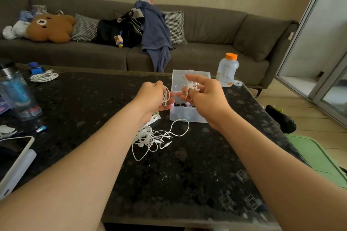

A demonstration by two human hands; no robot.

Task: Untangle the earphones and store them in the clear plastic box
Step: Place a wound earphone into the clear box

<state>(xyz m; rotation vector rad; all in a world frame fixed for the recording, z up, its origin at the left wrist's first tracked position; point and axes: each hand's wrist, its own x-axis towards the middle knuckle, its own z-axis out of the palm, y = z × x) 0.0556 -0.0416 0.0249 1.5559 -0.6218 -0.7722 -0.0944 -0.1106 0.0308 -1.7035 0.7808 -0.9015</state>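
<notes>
Well, dark trinkets [183, 104] inside clear plastic box [185, 116]

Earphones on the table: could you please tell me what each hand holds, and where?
The left hand grips a coiled loop of earphone cord; the right hand pinches a white flat piece by its lower part.

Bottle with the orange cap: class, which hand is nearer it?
Right. The right hand sits just left of the bottle; the left hand is farther left, gripping cable.

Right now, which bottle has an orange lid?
The pale bottle beside the clear box. The blue bottle at the far left has a dark lid.
</notes>
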